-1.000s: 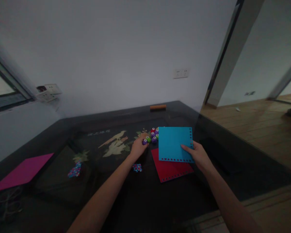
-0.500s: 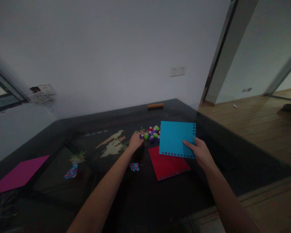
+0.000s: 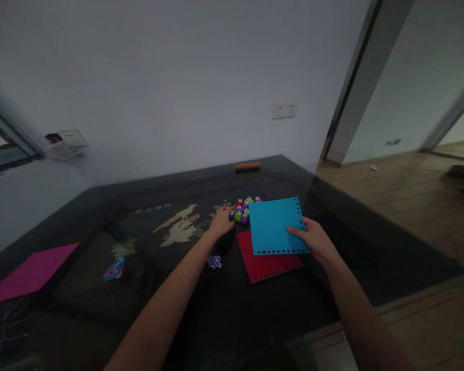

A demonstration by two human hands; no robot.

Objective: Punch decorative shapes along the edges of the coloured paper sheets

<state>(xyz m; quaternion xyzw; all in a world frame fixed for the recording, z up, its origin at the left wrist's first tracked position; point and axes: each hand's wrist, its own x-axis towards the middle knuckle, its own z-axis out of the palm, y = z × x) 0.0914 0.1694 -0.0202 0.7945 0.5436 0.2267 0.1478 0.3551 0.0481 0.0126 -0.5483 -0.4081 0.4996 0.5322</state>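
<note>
In my right hand is a square blue sheet, pinched at its right edge with the thumb on top; small holes run along its right and bottom edges. Under it lies a red sheet with a similar row of holes, partly covered. Several purple, green and red pieces with eye-like white tops cluster left of the blue sheet. Against the left side of this cluster rests my left hand, its fingers apart around a purple piece; some fingertips are hidden.
A dark glossy table bears a bird picture. Small heaps of coloured bits lie in front and at left. A magenta sheet is far left, a brown roll at the back, a dark flat object at right.
My left hand has shifted slightly right, and the pieces beside it have moved right and closer together. The blue sheet has moved a little left and turned slightly in my right hand.
</note>
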